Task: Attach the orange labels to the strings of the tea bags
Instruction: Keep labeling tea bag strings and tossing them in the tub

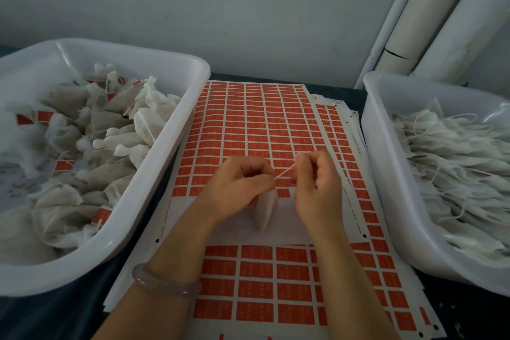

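Note:
A sheet of orange labels (248, 124) lies flat in the middle of the table, with more sheets stacked under it. Above its lower rows, my left hand (237, 190) and my right hand (317, 182) pinch the two ends of a short white string (284, 172) stretched between them. A white tea bag (265, 210) hangs from under my left hand, blurred. A single orange label (283, 193) sits on the sheet just below the string.
A white tub (176, 107) on the left holds tea bags with orange labels attached. A white tub (386, 174) on the right holds unlabelled tea bags with loose strings. White pipes (430, 22) stand against the wall at back right. A bracelet (165, 283) circles my left wrist.

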